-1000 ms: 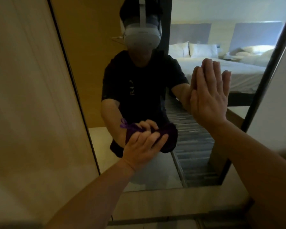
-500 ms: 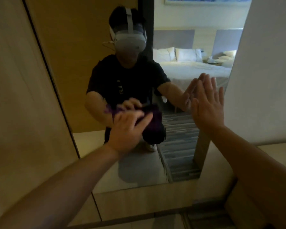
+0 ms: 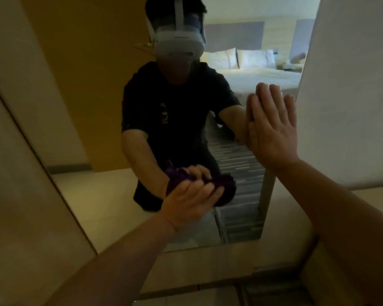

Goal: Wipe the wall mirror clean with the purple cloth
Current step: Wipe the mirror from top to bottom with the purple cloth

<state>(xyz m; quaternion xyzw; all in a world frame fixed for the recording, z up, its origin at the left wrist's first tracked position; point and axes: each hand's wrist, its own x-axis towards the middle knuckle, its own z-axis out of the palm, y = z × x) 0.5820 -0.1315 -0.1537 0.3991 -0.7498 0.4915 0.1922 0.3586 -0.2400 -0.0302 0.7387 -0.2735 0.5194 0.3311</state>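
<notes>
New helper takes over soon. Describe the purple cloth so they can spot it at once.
Start at the tall wall mirror that fills the middle of the view. Low on the glass, the left hand presses a bunched wad against it: that is the purple cloth. It is the only deep purple thing here; the right hand lies flat, bare and empty on the glass higher up.

the left hand [image 3: 190, 202] has dragged the purple cloth [image 3: 221, 186] lower down the mirror [image 3: 111, 195] (after a brief rise).

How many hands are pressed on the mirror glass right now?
2. The left hand presses the purple cloth low on the mirror; the right hand lies flat, bare, near the right edge.
</notes>
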